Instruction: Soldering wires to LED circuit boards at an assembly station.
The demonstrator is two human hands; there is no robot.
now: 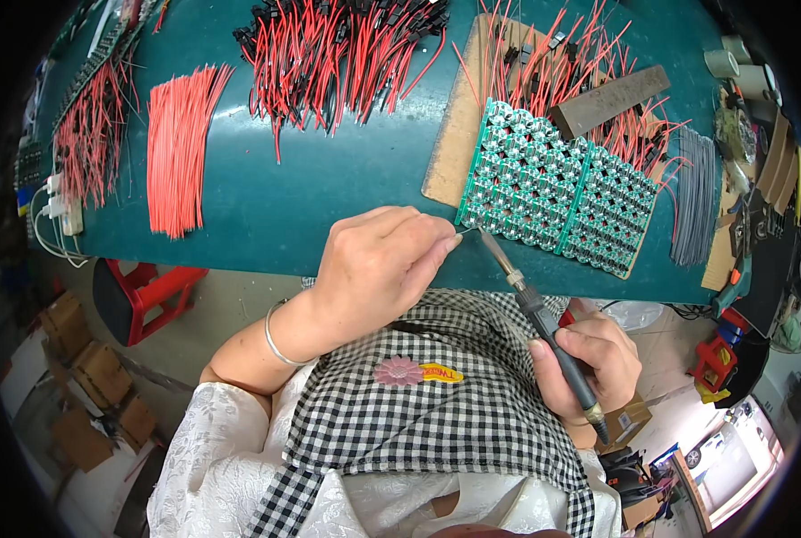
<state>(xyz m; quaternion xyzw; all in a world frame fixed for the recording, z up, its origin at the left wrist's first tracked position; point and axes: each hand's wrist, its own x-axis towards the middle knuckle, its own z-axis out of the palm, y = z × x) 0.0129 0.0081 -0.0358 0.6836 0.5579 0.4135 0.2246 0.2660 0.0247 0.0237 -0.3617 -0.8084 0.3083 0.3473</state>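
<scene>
Risk: hot tip of black-handled soldering iron (544, 323), gripped in right hand (588, 363), slipping toward left hand (378, 264) pinching thin solder wire (466, 231) beside green round-pad circuit panel (557, 188), burning fingertips.

Glossy metal bangle (279, 345), matt green table (329, 179), checked cloth apron (436, 412)

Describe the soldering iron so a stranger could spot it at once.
Start at the green table and find the two green circuit panels near its front edge. Just below them, the right hand grips the soldering iron: a dark-handled rod, its metal tip meeting the left hand.
</scene>
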